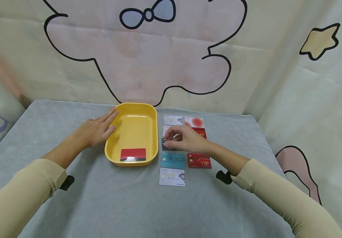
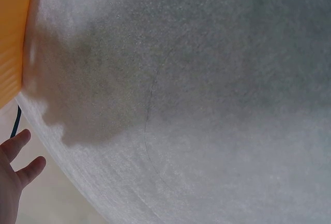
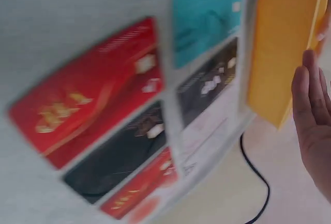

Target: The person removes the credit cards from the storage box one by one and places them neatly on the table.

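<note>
On the grey felt-covered table [image 1: 69,205], the person's left hand [image 1: 95,130] lies flat with the fingers straight and relaxed, palm down, its fingertips touching the left rim of the shallow yellow plastic tray [image 1: 151,114]; it has hold of nothing. Inside the tray, at the near end, lies a red plastic card with a dark strip along its lower edge [image 1: 133,154]. Just to the right of the tray the other cards are laid out in two columns on the cloth. The right hand [image 1: 186,138] hovers low over the middle of them, fingers curled downward, with the fingertips at a dark, almost black card [image 1: 165,145] in the left column beside the tray; from here I cannot tell whether the fingers have actually pinched it or only touch it. Nearer than that card lie a teal card marked VIP [image 1: 173,160] and a white card with gold VIP lettering [image 1: 172,177]. In the right column sits a red card with gold VIP lettering [image 1: 199,161], and at the far end a white card with a red round patch [image 1: 194,122].
</note>
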`<state>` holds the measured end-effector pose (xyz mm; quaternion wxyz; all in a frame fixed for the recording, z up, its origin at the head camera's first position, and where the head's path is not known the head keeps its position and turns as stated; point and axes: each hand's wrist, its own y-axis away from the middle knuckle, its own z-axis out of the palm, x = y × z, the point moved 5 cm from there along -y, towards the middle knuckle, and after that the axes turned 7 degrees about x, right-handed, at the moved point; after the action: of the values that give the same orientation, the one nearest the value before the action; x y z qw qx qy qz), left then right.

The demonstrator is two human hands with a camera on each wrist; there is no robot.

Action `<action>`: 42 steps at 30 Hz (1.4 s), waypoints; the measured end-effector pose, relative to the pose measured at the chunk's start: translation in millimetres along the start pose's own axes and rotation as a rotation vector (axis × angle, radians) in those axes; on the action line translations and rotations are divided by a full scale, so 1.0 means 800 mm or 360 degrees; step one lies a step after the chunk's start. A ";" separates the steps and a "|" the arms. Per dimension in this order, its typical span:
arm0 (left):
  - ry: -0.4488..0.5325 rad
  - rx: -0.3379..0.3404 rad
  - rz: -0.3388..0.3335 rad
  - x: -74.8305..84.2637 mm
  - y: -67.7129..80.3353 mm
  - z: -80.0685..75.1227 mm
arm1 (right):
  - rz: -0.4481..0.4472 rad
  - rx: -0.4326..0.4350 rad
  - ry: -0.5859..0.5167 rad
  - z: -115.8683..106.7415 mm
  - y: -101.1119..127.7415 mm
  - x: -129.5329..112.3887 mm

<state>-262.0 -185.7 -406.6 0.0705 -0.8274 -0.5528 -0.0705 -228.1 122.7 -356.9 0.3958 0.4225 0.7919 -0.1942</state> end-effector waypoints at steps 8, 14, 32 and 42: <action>-0.0005 0.0005 0.0003 0.001 0.000 0.000 | -0.0083 -0.0073 0.0051 0.022 -0.032 -0.025; -0.0018 0.0015 0.0032 0.001 0.001 -0.001 | -0.0078 -0.0142 0.0112 0.041 -0.051 -0.030; -0.0021 0.0020 0.0011 -0.001 0.000 0.000 | 0.0163 -0.0671 0.0189 0.082 -0.091 -0.050; -0.0024 0.0021 0.0005 -0.001 -0.002 0.000 | 0.0362 -0.0775 0.0170 0.098 -0.105 -0.049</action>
<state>-263.9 -185.8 -407.1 0.0720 -0.8283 -0.5523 -0.0604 -248.3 4.7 -376.1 0.4625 0.4109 0.7825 0.0703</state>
